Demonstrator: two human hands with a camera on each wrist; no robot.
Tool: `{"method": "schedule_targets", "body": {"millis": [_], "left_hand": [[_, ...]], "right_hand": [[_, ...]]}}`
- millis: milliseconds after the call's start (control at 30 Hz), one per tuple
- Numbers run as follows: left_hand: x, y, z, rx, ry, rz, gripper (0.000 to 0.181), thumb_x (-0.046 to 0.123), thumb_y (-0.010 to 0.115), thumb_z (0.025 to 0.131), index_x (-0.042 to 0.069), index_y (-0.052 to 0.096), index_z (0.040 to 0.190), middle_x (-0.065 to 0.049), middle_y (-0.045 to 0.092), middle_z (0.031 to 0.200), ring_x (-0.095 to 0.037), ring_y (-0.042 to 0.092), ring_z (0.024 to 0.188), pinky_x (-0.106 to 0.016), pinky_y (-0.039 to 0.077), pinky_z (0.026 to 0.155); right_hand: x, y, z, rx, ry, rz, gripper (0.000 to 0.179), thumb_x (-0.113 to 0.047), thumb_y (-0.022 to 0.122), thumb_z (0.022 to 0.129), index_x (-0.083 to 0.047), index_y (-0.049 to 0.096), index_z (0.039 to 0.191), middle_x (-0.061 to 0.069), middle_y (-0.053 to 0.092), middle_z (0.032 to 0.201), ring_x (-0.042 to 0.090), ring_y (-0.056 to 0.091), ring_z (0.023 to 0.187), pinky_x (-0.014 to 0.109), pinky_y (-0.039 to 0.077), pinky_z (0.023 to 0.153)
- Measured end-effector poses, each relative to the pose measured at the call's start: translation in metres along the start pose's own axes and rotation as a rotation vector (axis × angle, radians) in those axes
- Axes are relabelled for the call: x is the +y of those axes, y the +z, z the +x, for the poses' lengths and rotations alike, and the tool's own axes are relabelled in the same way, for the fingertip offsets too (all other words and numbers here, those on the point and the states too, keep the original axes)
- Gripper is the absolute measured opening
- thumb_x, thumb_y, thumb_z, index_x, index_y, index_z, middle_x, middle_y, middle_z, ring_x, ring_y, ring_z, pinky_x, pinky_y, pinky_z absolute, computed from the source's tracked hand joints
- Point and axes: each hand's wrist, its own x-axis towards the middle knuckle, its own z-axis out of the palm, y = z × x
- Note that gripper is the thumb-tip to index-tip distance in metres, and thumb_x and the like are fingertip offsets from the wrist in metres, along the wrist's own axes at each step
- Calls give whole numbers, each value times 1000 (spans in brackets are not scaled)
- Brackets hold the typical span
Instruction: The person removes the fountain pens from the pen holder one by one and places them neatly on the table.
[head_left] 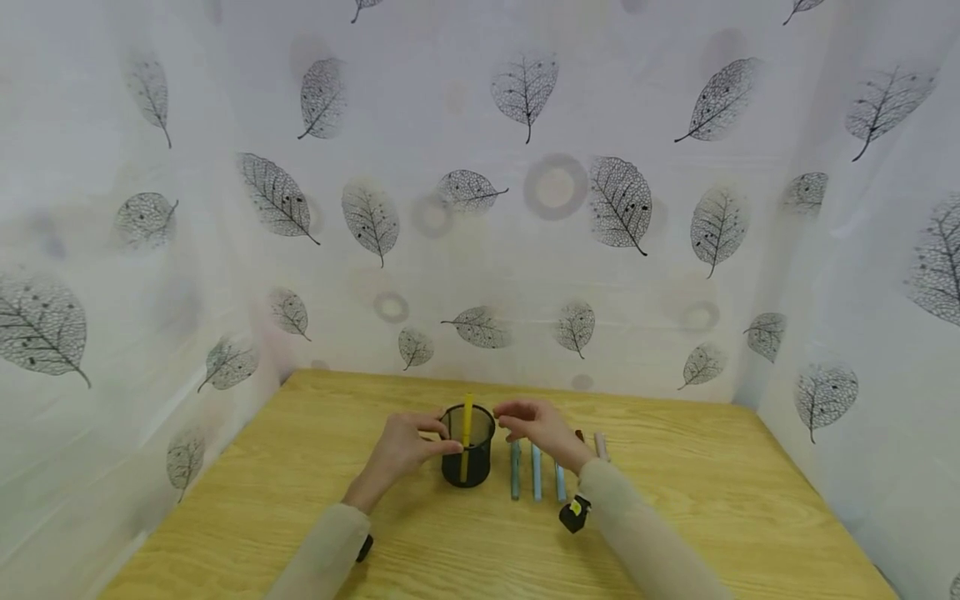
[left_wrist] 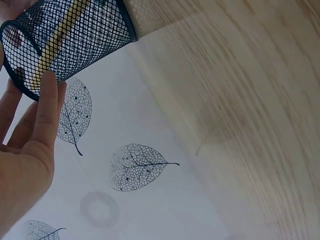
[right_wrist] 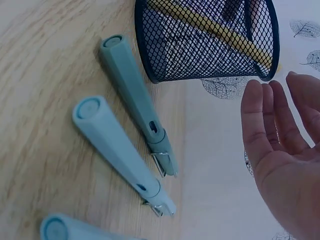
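A black mesh pen holder [head_left: 467, 467] stands upright on the table with a yellow pen [head_left: 468, 421] leaning inside it. The left hand [head_left: 401, 450] holds the holder by its left side near the rim, thumb at the front; in the left wrist view its fingers [left_wrist: 47, 107] lie against the mesh. Beside the right rim hovers the right hand [head_left: 543, 429], fingers slightly bent and holding nothing. Below that hand lie a dark green pen [right_wrist: 132, 85], a light blue pen [right_wrist: 117, 142] and another blue pen [right_wrist: 75, 230], side by side.
Farther right, partly behind the right forearm, are a brown-tipped item [head_left: 579, 436] and a pale pinkish pen [head_left: 602, 446]. The wooden table [head_left: 300, 467] meets leaf-printed curtains [head_left: 480, 250] at the back and both sides.
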Motion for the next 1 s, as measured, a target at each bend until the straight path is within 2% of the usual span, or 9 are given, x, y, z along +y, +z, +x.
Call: {"method": "schedule_targets", "body": {"millis": [133,367,567,667,800,1000], "left_hand": [[0,0,1,5,13,12,19,39,83,75,28,71,67,-17,64,128,-24,73,93,-18,54,60],[-1,-1,1,13,18,0,17,37,84,75,28,72,67,-17,66,126,-29,71,103,-18,54,59],[-3,1,1,14,42,-9,17,39,84,75,28,72,68,-16,67,125,-29,71,103,-17,55,63],[-4,2,1,13,40,-12,17,39,84,75,29,71,67,-16,66,125,-28,71,103,-17,55,63],[-3,2,0,13,36,-10,18,39,84,75,29,71,67,-17,66,126,-29,70,105,-18,55,62],[-3,1,0,14,59,-27,16,35,84,75,27,72,69,-18,67,123,-31,68,110,-17,55,63]], "right_hand": [[-5,3,5,11,-4,-6,40,-26,62,98,-2,59,131,13,63,130,38,60,113,53,51,95],[-7,10,13,20,-27,-24,34,-21,59,100,-6,61,130,13,62,132,27,63,110,50,51,95],[-2,13,19,49,-42,-40,30,-15,55,101,-7,62,129,12,63,130,40,59,116,52,48,99],[-2,15,23,53,-59,-50,31,-11,54,102,-4,60,131,15,61,132,40,58,119,47,51,97],[-5,17,24,63,-98,-55,32,-9,52,102,0,57,132,21,60,133,34,60,119,39,53,95],[-4,17,28,66,-176,-35,29,-7,53,101,1,60,128,21,63,127,24,64,113,36,55,92]]}}
